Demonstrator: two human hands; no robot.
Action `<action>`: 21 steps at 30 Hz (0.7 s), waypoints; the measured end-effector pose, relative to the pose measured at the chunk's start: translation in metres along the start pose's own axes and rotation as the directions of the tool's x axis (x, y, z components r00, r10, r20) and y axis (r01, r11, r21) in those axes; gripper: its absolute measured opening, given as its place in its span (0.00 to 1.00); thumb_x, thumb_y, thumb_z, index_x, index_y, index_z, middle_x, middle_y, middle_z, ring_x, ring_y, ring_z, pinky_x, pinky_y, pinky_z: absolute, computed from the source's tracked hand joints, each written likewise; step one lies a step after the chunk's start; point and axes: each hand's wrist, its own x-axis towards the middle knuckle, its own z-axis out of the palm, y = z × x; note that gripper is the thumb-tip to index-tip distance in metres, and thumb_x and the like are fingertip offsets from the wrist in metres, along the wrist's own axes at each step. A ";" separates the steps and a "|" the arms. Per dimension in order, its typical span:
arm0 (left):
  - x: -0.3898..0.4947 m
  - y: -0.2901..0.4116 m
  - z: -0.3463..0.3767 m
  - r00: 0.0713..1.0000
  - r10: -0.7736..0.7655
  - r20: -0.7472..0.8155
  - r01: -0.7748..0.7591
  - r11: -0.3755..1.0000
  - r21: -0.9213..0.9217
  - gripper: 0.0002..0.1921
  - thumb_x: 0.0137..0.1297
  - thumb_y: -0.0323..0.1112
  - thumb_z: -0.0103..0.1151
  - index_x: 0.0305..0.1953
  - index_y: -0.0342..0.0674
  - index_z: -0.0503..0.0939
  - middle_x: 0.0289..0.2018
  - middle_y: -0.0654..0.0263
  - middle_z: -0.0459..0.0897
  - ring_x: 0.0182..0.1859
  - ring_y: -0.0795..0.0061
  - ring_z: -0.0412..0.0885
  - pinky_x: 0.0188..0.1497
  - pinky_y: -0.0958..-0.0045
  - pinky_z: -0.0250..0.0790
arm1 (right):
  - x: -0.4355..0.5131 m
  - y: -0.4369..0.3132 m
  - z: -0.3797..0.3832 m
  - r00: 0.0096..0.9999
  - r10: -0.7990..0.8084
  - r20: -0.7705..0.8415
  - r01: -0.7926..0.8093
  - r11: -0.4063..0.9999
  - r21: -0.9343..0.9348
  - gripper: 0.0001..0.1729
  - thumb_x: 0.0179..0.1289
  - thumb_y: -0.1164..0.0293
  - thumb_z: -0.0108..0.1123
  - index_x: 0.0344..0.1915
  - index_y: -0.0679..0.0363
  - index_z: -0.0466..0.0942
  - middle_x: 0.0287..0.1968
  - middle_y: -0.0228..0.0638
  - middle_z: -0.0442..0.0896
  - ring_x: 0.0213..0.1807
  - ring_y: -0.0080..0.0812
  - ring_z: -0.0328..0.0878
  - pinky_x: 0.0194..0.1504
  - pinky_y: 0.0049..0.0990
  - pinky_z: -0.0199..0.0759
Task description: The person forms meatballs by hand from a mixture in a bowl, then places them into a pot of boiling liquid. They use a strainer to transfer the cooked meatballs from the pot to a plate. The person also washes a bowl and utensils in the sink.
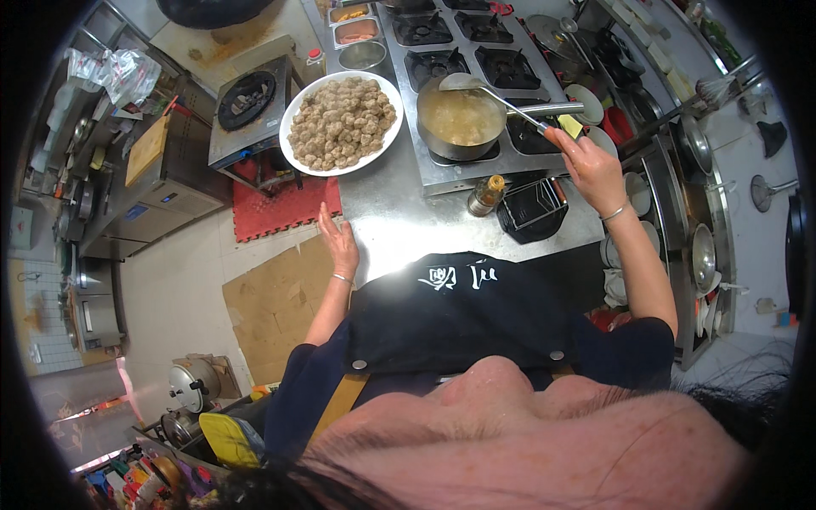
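Note:
My right hand (590,169) grips the orange-brown handle of a metal ladle (513,111). The ladle's bowl is at the far left rim of a steel saucepan (454,151), over its cloudy yellowish broth (468,121). Lumps show in the liquid, but I cannot tell what they are. The pan stands on a gas range (440,182), its long handle pointing right. My left hand (340,244) is held at the left edge of the steel counter (382,217), fingers apart and nothing in them. Beyond it, a large white plate (285,137) bears a heap of brownish meatballs (341,124).
A glass bottle with a yellow cap (487,196) and a black container (535,213) with a wire rack stand before the range. Several gas burners (503,67) lie beyond the pan. Left are a single burner stove (248,108) and a red floor mat (280,210). Dish shelves (676,255) line the right.

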 end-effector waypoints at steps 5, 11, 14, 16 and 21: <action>-0.022 0.006 0.003 0.998 0.038 0.044 -0.040 0.998 0.047 0.38 0.80 0.55 0.44 0.79 0.37 0.49 0.75 0.45 0.54 0.75 0.45 0.55 0.77 0.50 0.48 | 0.000 0.006 0.026 0.999 -0.035 -0.002 0.034 0.998 -0.059 0.31 0.63 0.76 0.60 0.65 0.39 0.77 0.26 0.32 0.71 0.25 0.37 0.78 0.27 0.35 0.74; -0.021 0.010 0.001 0.999 0.052 0.017 -0.052 0.999 0.002 0.36 0.80 0.49 0.48 0.79 0.38 0.50 0.73 0.45 0.55 0.72 0.49 0.60 0.74 0.53 0.57 | 0.004 0.001 0.019 0.972 0.109 0.207 -0.129 0.988 0.083 0.26 0.64 0.71 0.62 0.63 0.43 0.77 0.32 0.39 0.82 0.32 0.46 0.83 0.33 0.42 0.76; -0.024 0.021 -0.002 0.998 0.056 0.033 -0.058 0.996 0.065 0.35 0.80 0.48 0.47 0.79 0.39 0.50 0.72 0.47 0.56 0.69 0.51 0.65 0.73 0.54 0.59 | 0.016 0.006 -0.005 0.896 0.237 0.375 -0.334 0.916 0.221 0.24 0.64 0.69 0.62 0.61 0.50 0.80 0.42 0.47 0.87 0.39 0.52 0.84 0.42 0.45 0.78; -0.026 0.022 -0.002 0.997 0.068 0.031 -0.070 0.995 0.065 0.35 0.80 0.47 0.48 0.79 0.40 0.50 0.72 0.47 0.56 0.67 0.51 0.67 0.71 0.54 0.60 | 0.026 0.014 -0.021 0.889 0.209 0.407 -0.341 0.896 0.285 0.22 0.64 0.69 0.62 0.59 0.51 0.82 0.43 0.50 0.87 0.41 0.52 0.84 0.44 0.42 0.78; -0.029 0.027 -0.003 0.996 0.070 0.056 -0.074 0.995 0.066 0.34 0.80 0.45 0.48 0.79 0.40 0.51 0.72 0.47 0.56 0.65 0.52 0.68 0.70 0.55 0.62 | 0.064 0.035 -0.045 0.759 0.175 0.627 -0.507 0.764 0.400 0.23 0.63 0.69 0.62 0.58 0.59 0.83 0.40 0.38 0.89 0.36 0.28 0.83 0.42 0.27 0.77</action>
